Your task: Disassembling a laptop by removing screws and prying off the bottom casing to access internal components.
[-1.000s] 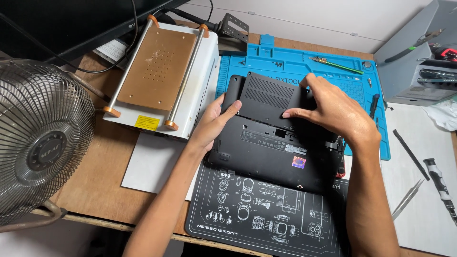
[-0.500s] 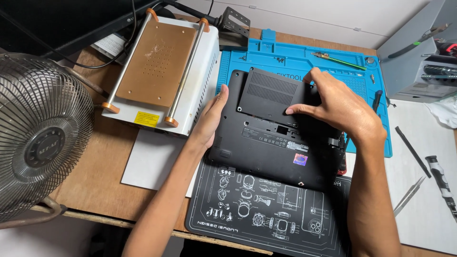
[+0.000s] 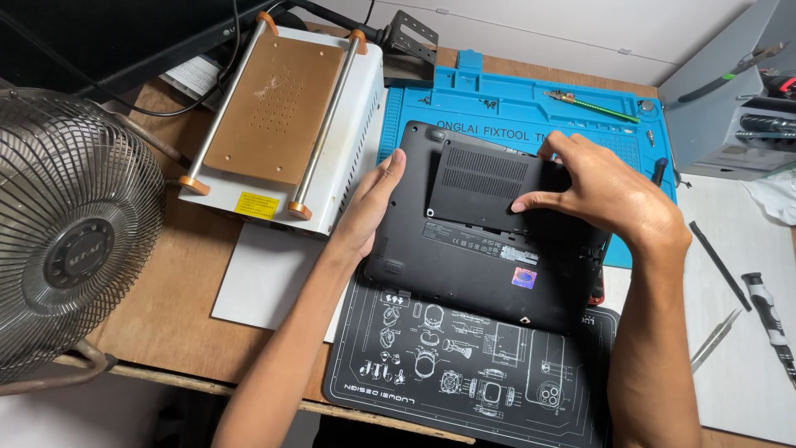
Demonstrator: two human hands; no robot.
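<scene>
A black laptop (image 3: 489, 241) lies upside down, partly on the blue mat (image 3: 514, 108) and partly on the black mat (image 3: 464, 373) nearer the person. Taking the laptop as the landmark: its long axis runs left to right across the view, tilted a little so the right end sits nearer the person.

On its underside a vented cover panel (image 3: 489, 178) occupies the far half, its long side parallel to the laptop's. The right hand (image 3: 609, 195) lies directly on the right part of this panel, fingers spread and flat, the forefinger pointing left along the panel's near edge and the thumb hooked over the far edge. The fingers press down and pinch the panel's edge loosely; whether the panel is lifted free of the laptop cannot be told.

The left hand (image 3: 369, 207) rests open against the laptop's left edge, palm on the side, fingertips reaching toward the far-left corner, gripping nothing. It is just beside the panel's left end but not touching it, so the right hand is the nearer one.

A white heating plate (image 3: 282, 124) stands left of the laptop, and a fan (image 3: 70, 241) farther left.
</scene>
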